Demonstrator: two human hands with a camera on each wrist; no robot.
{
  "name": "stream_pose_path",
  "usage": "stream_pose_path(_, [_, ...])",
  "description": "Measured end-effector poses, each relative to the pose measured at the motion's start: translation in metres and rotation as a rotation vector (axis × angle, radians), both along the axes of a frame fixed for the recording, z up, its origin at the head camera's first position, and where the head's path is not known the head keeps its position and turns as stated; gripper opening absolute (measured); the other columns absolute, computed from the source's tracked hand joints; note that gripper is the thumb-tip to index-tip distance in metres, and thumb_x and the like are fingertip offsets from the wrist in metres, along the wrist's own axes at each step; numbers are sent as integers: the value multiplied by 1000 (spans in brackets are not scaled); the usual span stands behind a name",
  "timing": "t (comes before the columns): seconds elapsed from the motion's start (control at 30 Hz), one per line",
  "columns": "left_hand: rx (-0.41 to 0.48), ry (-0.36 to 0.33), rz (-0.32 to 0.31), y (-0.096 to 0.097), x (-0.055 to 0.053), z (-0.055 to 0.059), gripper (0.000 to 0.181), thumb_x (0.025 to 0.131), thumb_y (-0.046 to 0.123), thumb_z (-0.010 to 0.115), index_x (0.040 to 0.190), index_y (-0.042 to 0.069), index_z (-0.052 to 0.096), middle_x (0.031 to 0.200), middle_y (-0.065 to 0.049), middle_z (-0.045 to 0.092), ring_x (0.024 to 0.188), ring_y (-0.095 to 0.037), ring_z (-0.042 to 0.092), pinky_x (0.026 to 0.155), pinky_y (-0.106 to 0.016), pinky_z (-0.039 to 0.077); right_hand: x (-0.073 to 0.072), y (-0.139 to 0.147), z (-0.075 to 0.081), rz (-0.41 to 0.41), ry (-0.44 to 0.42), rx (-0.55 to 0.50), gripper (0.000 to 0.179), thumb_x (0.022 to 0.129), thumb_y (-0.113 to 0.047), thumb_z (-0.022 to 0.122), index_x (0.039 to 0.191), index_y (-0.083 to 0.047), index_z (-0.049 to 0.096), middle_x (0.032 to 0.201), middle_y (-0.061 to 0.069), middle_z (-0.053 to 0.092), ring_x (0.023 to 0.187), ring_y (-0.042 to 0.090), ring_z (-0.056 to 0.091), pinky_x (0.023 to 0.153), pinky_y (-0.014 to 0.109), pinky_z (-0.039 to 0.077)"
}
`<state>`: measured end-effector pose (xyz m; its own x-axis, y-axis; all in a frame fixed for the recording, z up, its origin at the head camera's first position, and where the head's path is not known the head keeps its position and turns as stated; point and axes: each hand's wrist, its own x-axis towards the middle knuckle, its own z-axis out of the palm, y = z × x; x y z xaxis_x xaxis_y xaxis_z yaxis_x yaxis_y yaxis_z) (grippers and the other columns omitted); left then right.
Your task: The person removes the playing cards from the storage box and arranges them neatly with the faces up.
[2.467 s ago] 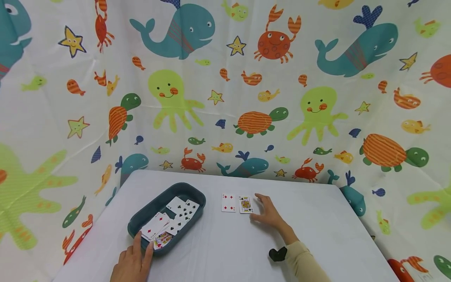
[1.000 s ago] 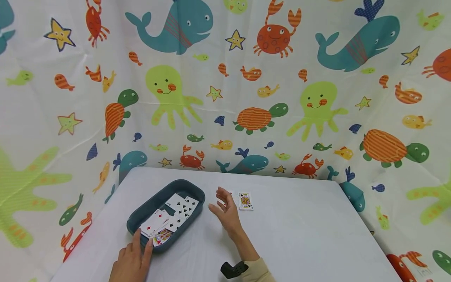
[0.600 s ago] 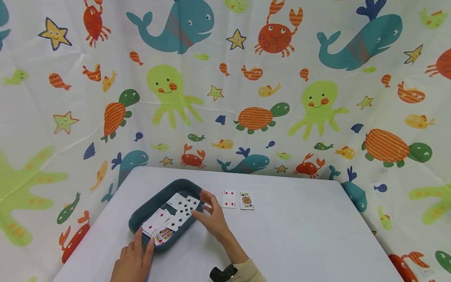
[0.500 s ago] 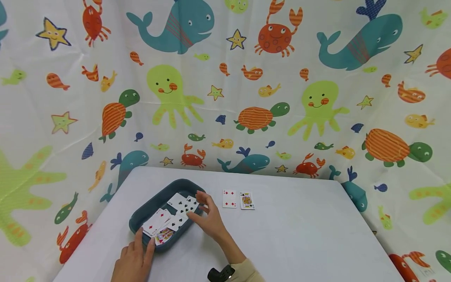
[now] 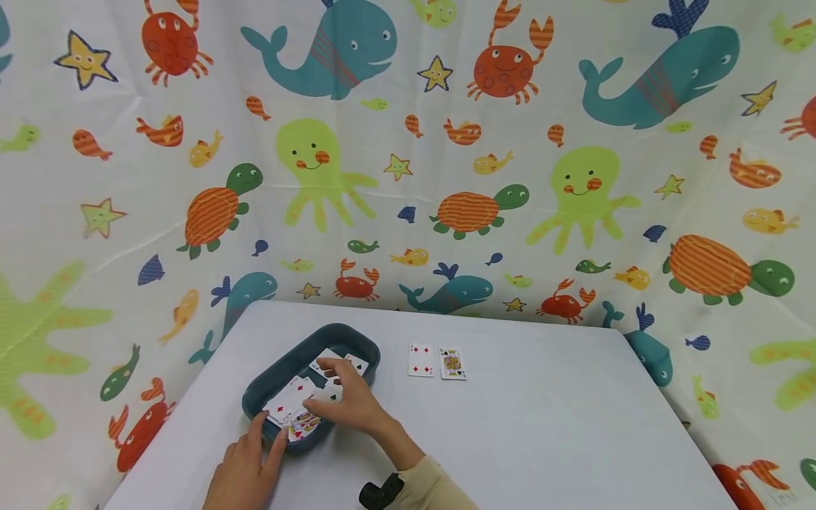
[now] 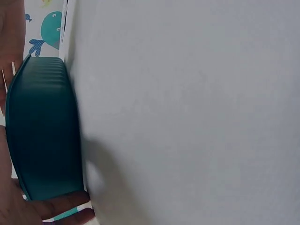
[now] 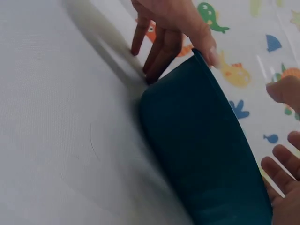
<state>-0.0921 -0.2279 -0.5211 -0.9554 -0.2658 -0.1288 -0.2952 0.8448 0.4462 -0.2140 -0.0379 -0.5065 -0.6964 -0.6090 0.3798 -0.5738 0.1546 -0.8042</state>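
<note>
A dark teal oblong tray (image 5: 255,397) stands on the left part of the table, with several loose face-up playing cards (image 5: 290,400) inside. My left hand (image 5: 245,464) holds its near end; in the right wrist view the left thumb lies at the rim and the fingers (image 7: 161,54) reach down the outer wall. My right hand (image 5: 353,404) hovers over the cards, thumb and fingers apart, partly covering the black-suit ones. Whether a fingertip touches a card cannot be made out. Beyond the tray lie a four of diamonds (image 5: 421,360) and a king of spades (image 5: 453,364), side by side.
A white cloth covers the table (image 5: 542,425). Behind and at the sides hangs a curtain (image 5: 408,142) printed with sea animals. A black band (image 5: 381,491) sits on the right wrist, below a beige sleeve (image 5: 433,489).
My right hand has moved left from beside the king of spades, past the four of diamonds, to over the cards in the tray. The left hand has stayed at the tray's near end.
</note>
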Motion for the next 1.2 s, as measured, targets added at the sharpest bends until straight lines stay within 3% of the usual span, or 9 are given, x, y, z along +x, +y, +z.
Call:
stream_pose_path(0.13, [27, 5, 4, 0, 1, 2, 77, 104, 57, 42, 149, -6, 33, 125, -40, 57, 109, -55, 57, 89, -69, 47, 2, -8, -1, -12, 34, 103, 67, 91, -28, 78, 147, -10, 48, 143, 9, 55, 123, 26, 58, 100, 32, 51])
stream_pose_path(0.27, [28, 1, 10, 2, 4, 3, 77, 104, 56, 43, 150, -6, 33, 128, -40, 56, 110, -55, 57, 90, -69, 47, 5, -14, 3, -49, 51, 252, 66, 92, -37, 76, 148, -13, 49, 142, 2, 55, 124, 17, 58, 101, 25, 48])
stream_pose_path(0.6, [28, 5, 32, 8, 13, 2, 79, 104, 60, 42, 149, -5, 33, 127, -41, 56, 109, -56, 57, 89, -70, 47, 12, -27, 13, -56, 152, 529, 69, 88, -52, 76, 146, -19, 55, 139, -4, 57, 126, 6, 53, 96, 26, 50])
stream_pose_path(1.2, [11, 54, 25, 11, 18, -3, 77, 106, 59, 39, 150, -4, 33, 126, -40, 57, 110, -57, 57, 87, -70, 47, 1, -46, 9, 54, 81, 573, 73, 86, -51, 79, 148, -23, 52, 138, -7, 56, 121, 2, 51, 99, 22, 48])
